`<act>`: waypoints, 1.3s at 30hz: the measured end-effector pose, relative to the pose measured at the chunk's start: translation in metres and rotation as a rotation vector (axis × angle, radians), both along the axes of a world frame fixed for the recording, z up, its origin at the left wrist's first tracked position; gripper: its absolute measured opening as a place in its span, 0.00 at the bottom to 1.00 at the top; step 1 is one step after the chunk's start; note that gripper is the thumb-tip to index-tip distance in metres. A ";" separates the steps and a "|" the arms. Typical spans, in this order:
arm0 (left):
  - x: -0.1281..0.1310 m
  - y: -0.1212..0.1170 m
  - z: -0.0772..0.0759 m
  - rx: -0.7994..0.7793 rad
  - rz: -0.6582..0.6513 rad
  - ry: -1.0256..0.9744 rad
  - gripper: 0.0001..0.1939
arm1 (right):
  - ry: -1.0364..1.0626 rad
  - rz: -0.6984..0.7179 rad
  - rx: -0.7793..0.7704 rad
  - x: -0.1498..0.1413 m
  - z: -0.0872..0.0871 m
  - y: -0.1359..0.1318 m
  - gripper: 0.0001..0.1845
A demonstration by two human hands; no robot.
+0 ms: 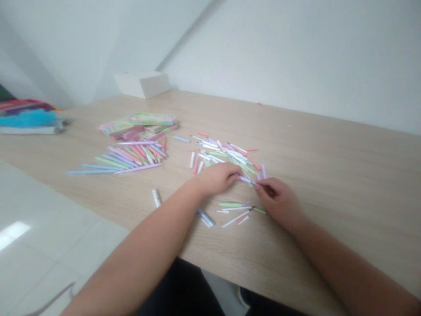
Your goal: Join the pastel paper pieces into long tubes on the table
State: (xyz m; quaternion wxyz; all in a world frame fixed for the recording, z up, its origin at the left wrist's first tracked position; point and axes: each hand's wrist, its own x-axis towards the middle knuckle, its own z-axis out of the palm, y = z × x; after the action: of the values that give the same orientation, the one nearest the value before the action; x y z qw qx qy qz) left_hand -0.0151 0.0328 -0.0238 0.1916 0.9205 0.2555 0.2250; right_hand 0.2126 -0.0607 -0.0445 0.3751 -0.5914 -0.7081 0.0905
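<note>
The left hand (215, 179) and right hand (278, 198) meet above the light wood tabletop (329, 175), both nearly closed, their fingertips pinching a slim lilac pen (245, 179) from either end. This grip seems suited to steadying the slender barrel, though the fingers hide whether it is one piece or two. The pen is held just in front of a loose heap of pastel pen barrels and caps (223, 153), within easy reach of both hands. Nearer the body lies a smaller group of pen pieces (235, 213), while a blue pen piece (205, 217) and a white cap (156, 197) rest apart. To the left, longer pens lie side by side in a fanned row (115, 164), apparently kept separate from the loose parts, just below stacked pastel boxes (153, 118).
</note>
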 end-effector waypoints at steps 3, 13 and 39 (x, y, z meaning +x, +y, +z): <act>0.002 -0.002 0.000 -0.007 -0.015 0.020 0.14 | -0.042 0.042 -0.028 0.000 0.002 0.001 0.11; 0.008 -0.008 0.003 -0.054 -0.023 -0.048 0.16 | 0.222 -0.004 -0.036 0.001 -0.003 -0.002 0.22; 0.000 -0.011 0.019 -0.366 -0.037 -0.488 0.25 | 0.573 -0.159 0.007 0.009 0.039 0.005 0.13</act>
State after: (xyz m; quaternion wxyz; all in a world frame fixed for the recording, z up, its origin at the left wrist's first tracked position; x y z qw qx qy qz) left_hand -0.0149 0.0223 -0.0050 0.4142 0.7939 0.2213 0.3863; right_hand 0.2220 -0.0554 -0.0056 0.5677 -0.5941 -0.5250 0.2215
